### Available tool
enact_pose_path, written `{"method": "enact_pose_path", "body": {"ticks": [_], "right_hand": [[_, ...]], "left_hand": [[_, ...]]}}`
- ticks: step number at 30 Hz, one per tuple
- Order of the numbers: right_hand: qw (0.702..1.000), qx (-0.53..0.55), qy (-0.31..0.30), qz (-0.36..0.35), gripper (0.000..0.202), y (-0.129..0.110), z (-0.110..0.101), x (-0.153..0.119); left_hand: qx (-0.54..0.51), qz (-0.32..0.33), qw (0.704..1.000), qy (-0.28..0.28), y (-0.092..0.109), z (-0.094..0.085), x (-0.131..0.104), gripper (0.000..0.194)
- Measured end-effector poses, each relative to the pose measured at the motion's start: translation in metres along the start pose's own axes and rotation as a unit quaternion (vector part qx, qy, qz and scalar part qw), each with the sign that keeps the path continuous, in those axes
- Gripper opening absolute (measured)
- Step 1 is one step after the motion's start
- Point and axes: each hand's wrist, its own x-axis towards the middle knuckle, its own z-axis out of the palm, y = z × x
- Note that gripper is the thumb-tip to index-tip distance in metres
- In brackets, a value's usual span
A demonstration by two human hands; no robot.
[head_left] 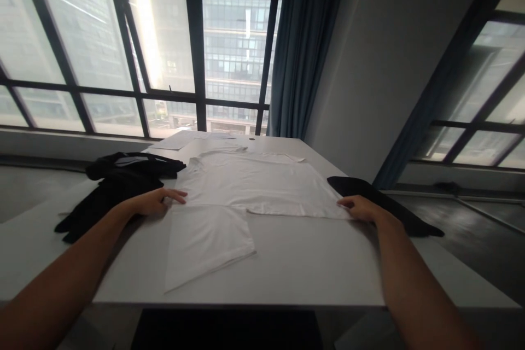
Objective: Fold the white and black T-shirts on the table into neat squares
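Observation:
A white T-shirt (262,183) lies spread sideways on the white table, one sleeve (209,240) stretching toward me on the left. My left hand (158,200) rests at the shirt's left edge, by the top of that sleeve, its fingers stretched out over the fabric. At the right end, my right hand (360,208) pinches the near corner of the shirt's hem between thumb and fingers. The body of the shirt is mostly flat, with light wrinkles.
Dark garments (123,180) are heaped left of the shirt. Another black piece of cloth (385,205) lies at the right, partly behind my right hand. Paper sheets (174,140) lie at the far end of the white table (311,273). A blue curtain (299,49) hangs beside the windows.

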Motion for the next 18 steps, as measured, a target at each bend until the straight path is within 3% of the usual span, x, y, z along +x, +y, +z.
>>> {"method": "enact_pose_path", "body": {"ticks": [3, 6, 11, 18], "right_hand": [[0.996, 0.015, -0.090, 0.008, 0.069, -0.004, -0.005, -0.007], [0.995, 0.002, -0.102, 0.000, 0.066, -0.018, -0.007, -0.013], [0.997, 0.017, -0.059, -0.037, 0.026, -0.030, -0.005, -0.013], [0.994, 0.068, 0.026, -0.080, 0.031, -0.031, -0.005, -0.011]], "left_hand": [[0.010, 0.015, 1.000, 0.002, 0.006, 0.004, 0.001, 0.048], [-0.021, 0.048, 0.999, 0.003, 0.018, 0.010, 0.007, 0.048], [-0.064, 0.070, 0.995, -0.021, 0.040, 0.015, 0.013, 0.042], [-0.097, 0.081, 0.992, -0.027, 0.053, 0.002, 0.005, 0.051]]}}
